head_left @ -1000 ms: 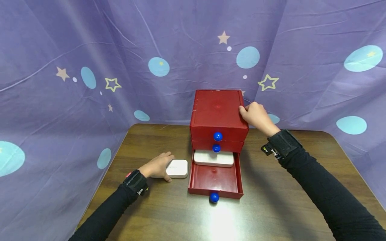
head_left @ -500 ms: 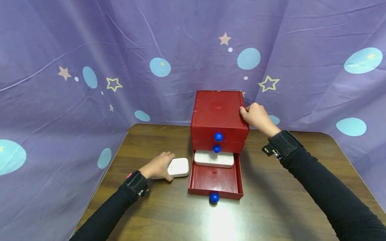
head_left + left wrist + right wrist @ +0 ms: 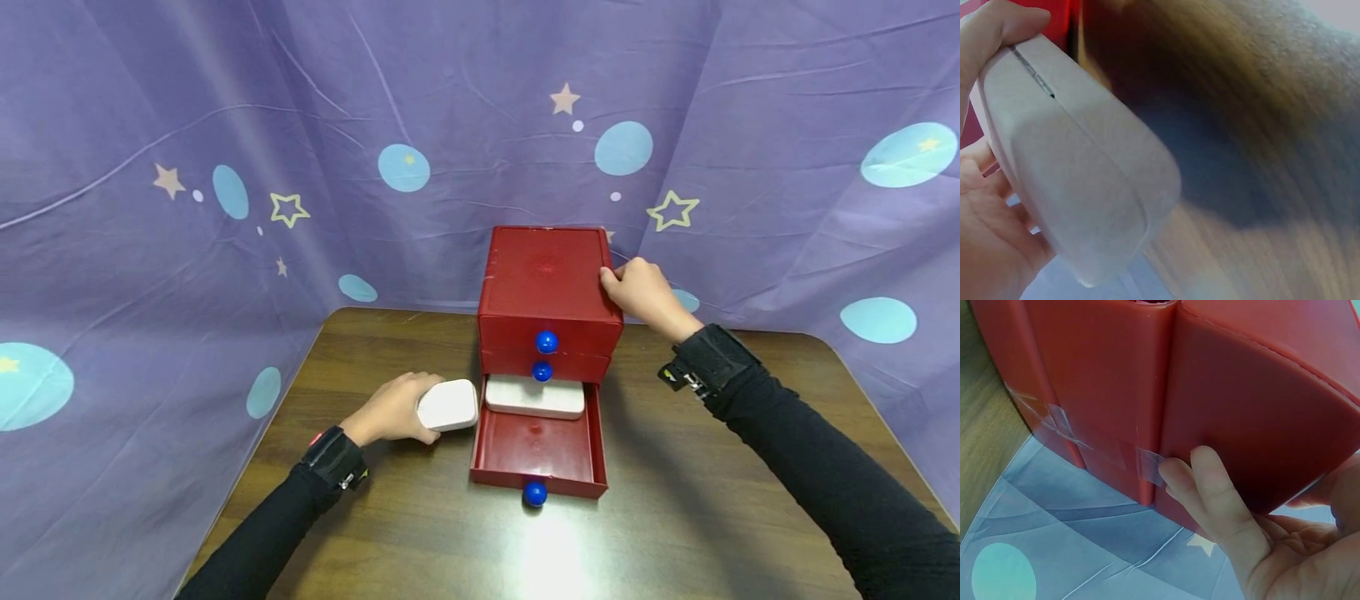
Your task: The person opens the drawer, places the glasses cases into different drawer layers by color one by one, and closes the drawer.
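My left hand [image 3: 393, 408] grips a white rounded case [image 3: 447, 405] just left of the pulled-out drawer. In the left wrist view a seam and a hinge-like strip run along the case [image 3: 1091, 169], with the thumb over one end and the fingers behind it. My right hand [image 3: 645, 293] rests on the upper right side of a red drawer cabinet [image 3: 547, 275], thumb at the top edge. The right wrist view has extended fingers [image 3: 1213, 481] against the cabinet's side. Inside the open bottom drawer [image 3: 534, 450] lies a white flat box [image 3: 534, 397], its back end hidden under the cabinet.
The two upper drawers are closed, each with a blue knob [image 3: 547, 342]. A third blue knob [image 3: 535, 493] sits on the open drawer's front. Clear tape [image 3: 1150, 465] crosses the cabinet's side. Behind the wooden table [image 3: 697, 467] hangs a purple patterned cloth [image 3: 465, 92].
The left hand has lifted the white case off the table, tilting it and bringing it slightly right, towards the open drawer. The right hand has kept its place on the cabinet.
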### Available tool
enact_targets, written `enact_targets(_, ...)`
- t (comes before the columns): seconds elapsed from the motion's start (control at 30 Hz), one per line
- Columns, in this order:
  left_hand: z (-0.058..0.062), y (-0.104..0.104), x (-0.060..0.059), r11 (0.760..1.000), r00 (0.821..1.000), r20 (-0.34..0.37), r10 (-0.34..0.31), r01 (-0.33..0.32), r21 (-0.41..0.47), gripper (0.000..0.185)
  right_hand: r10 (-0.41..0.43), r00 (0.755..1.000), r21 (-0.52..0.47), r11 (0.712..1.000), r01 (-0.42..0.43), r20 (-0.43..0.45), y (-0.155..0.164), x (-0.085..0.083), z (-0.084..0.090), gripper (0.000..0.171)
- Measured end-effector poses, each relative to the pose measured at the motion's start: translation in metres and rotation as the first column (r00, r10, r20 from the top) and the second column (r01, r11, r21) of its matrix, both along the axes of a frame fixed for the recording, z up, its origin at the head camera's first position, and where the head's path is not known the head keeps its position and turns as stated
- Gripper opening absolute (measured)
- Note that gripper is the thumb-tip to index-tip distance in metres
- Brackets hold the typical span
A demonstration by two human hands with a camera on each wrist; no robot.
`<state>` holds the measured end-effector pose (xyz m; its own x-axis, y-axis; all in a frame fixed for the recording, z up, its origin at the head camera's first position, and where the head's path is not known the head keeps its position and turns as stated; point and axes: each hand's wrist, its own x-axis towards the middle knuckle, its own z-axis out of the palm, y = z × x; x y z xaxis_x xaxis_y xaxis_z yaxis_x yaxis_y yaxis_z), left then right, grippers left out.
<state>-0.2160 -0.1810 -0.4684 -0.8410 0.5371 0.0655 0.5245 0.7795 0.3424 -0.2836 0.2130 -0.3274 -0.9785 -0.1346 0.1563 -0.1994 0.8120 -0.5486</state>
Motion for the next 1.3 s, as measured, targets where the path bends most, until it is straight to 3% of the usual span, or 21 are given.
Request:
enact_targets(0.17,0.007,0.000,0.003,0.998,1.000,-0.015,0.014,-0.013,0.068,0.081,0.006,1.000,0.001,1.000,-0.006,0.007,0.001,0.000,-0.001,0.059)
enact_targets(0.37,0.014,0.001,0.003,0.997,0.999,-0.042,0.020,-0.017,0.070,0.079,0.013,1.000,-0.009,1.000,-0.012,0.009,0.002,0.000,-0.001,0.059)
enact_targets(0.67,0.038,0.017,0.011,0.997,0.996,-0.080,-0.045,0.049,0.056,0.080,0.000,1.000,-0.002,1.000,0.000,-0.016,0.001,-0.001,-0.003,0.059)
enact_targets(1.07,0.066,0.054,0.020,0.987,0.988,-0.041,-0.151,0.153,0.046,0.075,0.013,1.000,-0.017,1.000,-0.013,0.010,0.001,0.000,-0.002,0.059)
enact_targets(1.3,0.079,0.080,0.021,0.973,0.975,0.028,-0.218,0.215,0.085,0.074,0.007,1.000,-0.018,1.000,-0.007,0.003,0.002,-0.001,-0.003,0.059)
